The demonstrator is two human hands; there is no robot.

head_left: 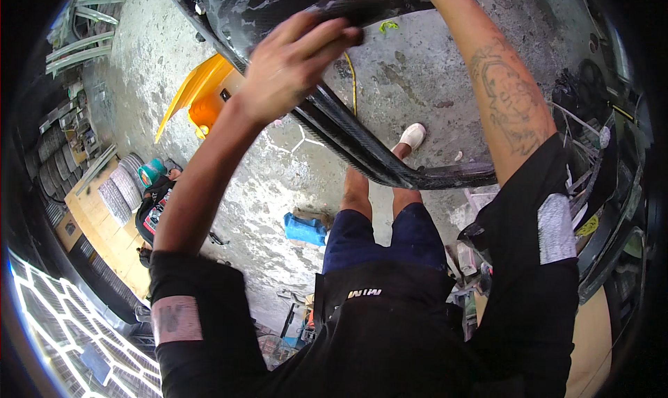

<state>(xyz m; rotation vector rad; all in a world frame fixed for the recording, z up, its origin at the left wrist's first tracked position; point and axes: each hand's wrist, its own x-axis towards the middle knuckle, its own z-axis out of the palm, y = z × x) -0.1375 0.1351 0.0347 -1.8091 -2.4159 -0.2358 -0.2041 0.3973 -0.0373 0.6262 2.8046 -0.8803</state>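
A large black part with a carbon-fibre weave (362, 147) spans the top middle, with a long curved rail running down toward my legs. Its upper face is glossy, with pale smears. My left hand (289, 71) is over this part, its back toward me and its fingers pointing right. Motion smears the fingers, and a small dark patch shows at their tips; whether they hold anything is unclear. My right forearm (504, 92), tattooed, reaches up past the right side of the part. The right hand lies beyond the top edge of the picture.
An orange-yellow shell-like piece (205, 95) is left of the part. A yellow cord (352, 85) runs beneath it. A blue bundle (305, 229) lies on the concrete floor. What looks like a person in black (149, 210) is at left. Metal frames (584, 140) crowd the right.
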